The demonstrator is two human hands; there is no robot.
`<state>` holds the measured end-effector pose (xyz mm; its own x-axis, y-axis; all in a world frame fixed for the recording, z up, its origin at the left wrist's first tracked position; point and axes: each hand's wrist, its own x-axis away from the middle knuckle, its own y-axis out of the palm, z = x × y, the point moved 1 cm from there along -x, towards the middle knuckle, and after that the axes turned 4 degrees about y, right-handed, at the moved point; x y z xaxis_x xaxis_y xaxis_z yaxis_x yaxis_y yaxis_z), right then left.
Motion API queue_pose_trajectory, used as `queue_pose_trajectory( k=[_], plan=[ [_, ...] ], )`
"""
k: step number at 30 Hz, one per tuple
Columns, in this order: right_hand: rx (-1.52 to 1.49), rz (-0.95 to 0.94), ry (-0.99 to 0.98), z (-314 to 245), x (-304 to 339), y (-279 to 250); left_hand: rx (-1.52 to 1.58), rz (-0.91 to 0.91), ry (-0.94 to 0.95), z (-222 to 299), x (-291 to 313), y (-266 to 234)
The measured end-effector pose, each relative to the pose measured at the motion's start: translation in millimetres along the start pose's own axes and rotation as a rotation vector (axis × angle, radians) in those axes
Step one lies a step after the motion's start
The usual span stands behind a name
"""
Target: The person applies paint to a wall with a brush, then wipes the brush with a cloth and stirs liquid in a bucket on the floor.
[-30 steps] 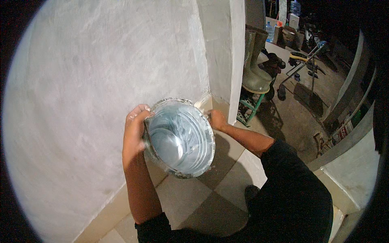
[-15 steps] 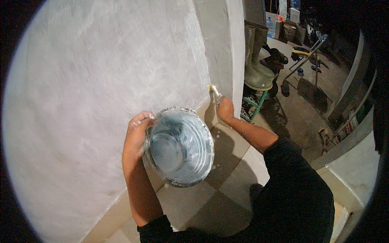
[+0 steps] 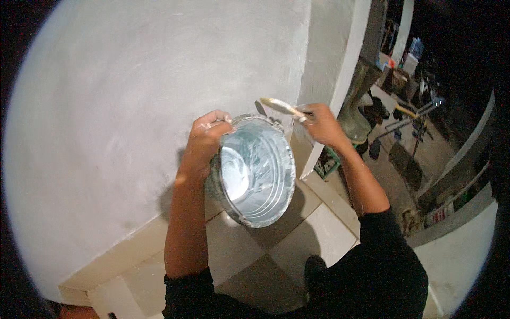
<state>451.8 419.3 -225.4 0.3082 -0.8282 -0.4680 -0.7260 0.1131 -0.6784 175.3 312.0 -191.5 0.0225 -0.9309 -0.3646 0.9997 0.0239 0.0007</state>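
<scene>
My left hand (image 3: pixel 209 139) grips the rim of a round bucket (image 3: pixel 265 165), which is tilted so its inside faces me. White paint (image 3: pixel 234 173) lies in its bottom, and pale smears streak the inner wall. In my right hand (image 3: pixel 320 125) is a paintbrush (image 3: pixel 281 106), its handle wrapped by closed fingers. The brush's pale bristle end points left, above the bucket's far rim and close to the grey-white wall (image 3: pixel 133 101). White specks dot the fingers of my left hand.
A tiled skirting (image 3: pixel 122 250) runs along the wall's foot, over a checkered tile floor (image 3: pixel 234 250). Right of the wall's corner stand rubber boots (image 3: pixel 357 111) on a green rack (image 3: pixel 328 162). Shoes and metal tubing (image 3: pixel 409 119) lie farther off.
My right hand has drawn the brush off the wall corner, turning it leftward over the bucket. The bucket has risen and shifted right in view, with my left hand still on it.
</scene>
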Motion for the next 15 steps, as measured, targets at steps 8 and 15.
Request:
queue_pose_trajectory(
  k=[8, 15],
  plan=[
    [0.135, 0.166, -0.064, -97, 51, -94, 0.118, 0.150, 0.228, 9, -6, 7],
    [-0.086, -0.105, -0.252, -80, 54, -65, 0.017, 0.080, 0.418, 44, 23, 13]
  ],
)
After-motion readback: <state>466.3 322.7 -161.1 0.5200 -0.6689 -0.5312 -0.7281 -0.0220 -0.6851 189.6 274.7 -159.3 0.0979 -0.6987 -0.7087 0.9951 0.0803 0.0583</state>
